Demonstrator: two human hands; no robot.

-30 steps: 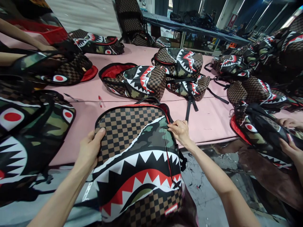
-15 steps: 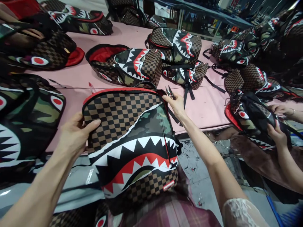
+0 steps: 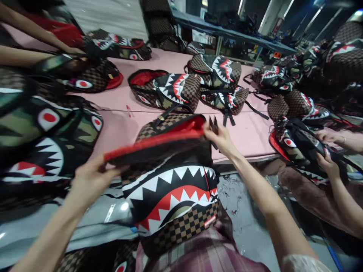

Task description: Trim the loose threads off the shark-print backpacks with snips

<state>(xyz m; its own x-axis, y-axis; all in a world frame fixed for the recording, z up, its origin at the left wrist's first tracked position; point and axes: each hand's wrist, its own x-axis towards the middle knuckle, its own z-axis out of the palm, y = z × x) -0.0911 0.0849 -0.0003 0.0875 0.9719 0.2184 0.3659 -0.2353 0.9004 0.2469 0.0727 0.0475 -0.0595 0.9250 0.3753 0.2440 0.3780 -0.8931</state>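
A backpack (image 3: 181, 219) with a shark-mouth print, brown-and-black checks and camouflage rests upright on my lap, against the table edge. Its front panel is folded outward at the top, showing red lining and a red edge. My left hand (image 3: 92, 179) pinches the left corner of that folded panel. At the right end of the opening, my right hand (image 3: 219, 138) grips the red edge and also holds small dark thread snips (image 3: 213, 124), their blades pointing up. Behind the opening stands the carry handle (image 3: 172, 109). The panel near my left fingers is blurred.
A pink-covered table (image 3: 244, 139) bears several similar backpacks, one lying open (image 3: 176, 90). Another large backpack (image 3: 42, 147) is close on my left. Other people's hands work on bags at the far left (image 3: 70, 51) and at the right (image 3: 330, 162).
The backpack's top front panel, upright before, is now pulled outward and down by my left hand, baring the red inside. My right hand stays at the right corner with the snips. The view has shifted.
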